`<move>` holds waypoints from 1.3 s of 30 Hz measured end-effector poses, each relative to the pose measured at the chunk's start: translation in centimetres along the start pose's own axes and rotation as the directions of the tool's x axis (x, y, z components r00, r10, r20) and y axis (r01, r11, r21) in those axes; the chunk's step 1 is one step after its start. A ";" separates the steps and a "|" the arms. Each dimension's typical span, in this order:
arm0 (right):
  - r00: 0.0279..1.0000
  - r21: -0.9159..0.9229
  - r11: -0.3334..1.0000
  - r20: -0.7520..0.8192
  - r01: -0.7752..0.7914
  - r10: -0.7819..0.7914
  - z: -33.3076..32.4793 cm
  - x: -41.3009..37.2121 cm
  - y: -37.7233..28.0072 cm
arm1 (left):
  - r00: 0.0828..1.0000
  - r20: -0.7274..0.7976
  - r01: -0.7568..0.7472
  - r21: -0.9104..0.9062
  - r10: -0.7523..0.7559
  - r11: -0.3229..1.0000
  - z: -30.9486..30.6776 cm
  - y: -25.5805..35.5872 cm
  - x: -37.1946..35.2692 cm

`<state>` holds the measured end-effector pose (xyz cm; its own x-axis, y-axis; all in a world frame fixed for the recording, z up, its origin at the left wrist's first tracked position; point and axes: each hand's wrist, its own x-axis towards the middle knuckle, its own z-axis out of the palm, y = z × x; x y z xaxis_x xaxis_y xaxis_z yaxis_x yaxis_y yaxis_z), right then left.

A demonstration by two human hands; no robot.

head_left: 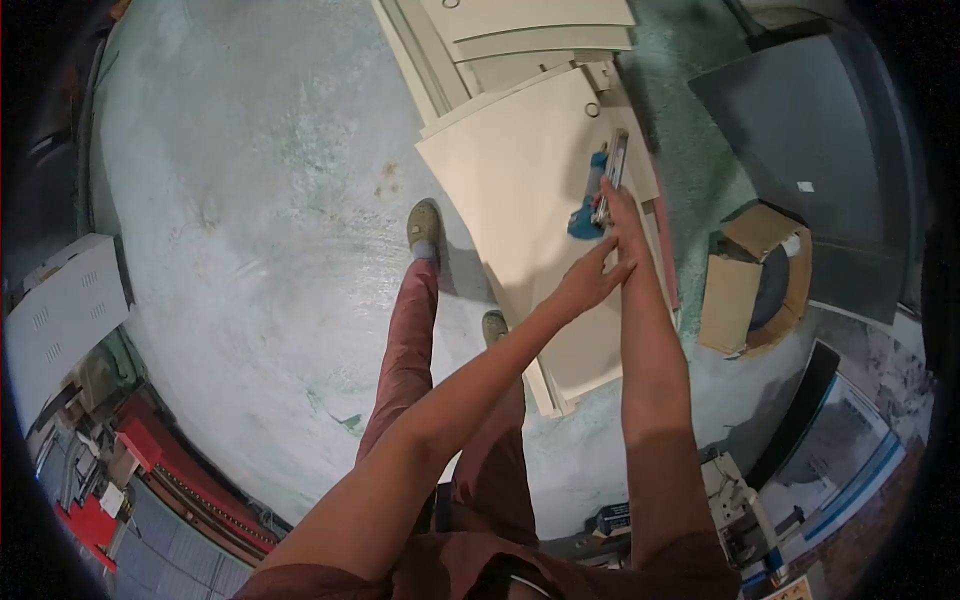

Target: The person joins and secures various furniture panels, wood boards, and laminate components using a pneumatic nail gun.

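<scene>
My right hand (622, 212) reaches over a stack of cream panels (500, 170), its fingers round a slim metal piece (617, 160) that lies beside a blue tool (588, 218). Part of the tool is hidden by the hand and the metal piece. My left hand (592, 282) is at the right wrist, its thumb and fingers apart, with nothing visible in it. The top panel has a small round hole or ring (592, 110) near its far corner.
Right of the stack stands an open cardboard box (730, 300) with a dark round item inside. A large dark sheet (810, 160) lies at the far right. White vented metal housing (65, 310) is at the left, red shelving (190, 480) at the lower left.
</scene>
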<state>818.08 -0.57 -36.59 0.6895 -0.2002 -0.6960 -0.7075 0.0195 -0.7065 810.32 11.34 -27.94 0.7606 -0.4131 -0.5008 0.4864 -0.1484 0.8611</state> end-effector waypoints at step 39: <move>0.953 -0.255 0.955 0.219 -0.154 0.212 25.1 -1.7 3.4 | 0.929 -0.092 0.291 -0.413 -0.358 0.863 -18.9 -1.4 -7.1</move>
<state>818.41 24.42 -40.98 0.5410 0.0275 -0.8406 -0.8208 -0.2006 -0.5348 812.36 31.44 -27.27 0.5722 -0.2479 -0.7818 0.8190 0.1229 0.5605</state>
